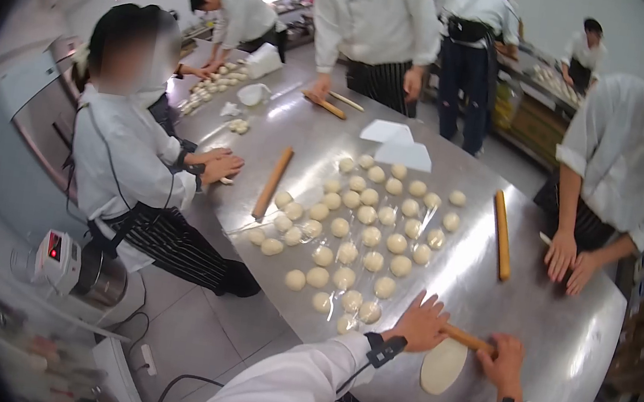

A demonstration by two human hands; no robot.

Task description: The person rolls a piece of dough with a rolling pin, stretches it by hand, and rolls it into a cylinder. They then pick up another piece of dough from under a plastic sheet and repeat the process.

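Observation:
My left hand (421,323) and my right hand (503,363) both press on a wooden rolling pin (468,339) that lies across the top of a flat oval of white dough (443,366) on the steel table (565,331). The left hand's fingers are spread flat over the pin's left end. My right hand covers its right end, fingers curled over it. Both arms wear white sleeves with black wrist bands. Several round dough balls (358,234) lie in rows just left of my hands.
Two more rolling pins (272,183) (502,234) lie on the table. A person at the left rolls dough (221,167); another at the right rests both hands (570,264) on the table edge. White scrapers (394,144) lie farther back. A mixer (77,266) stands lower left.

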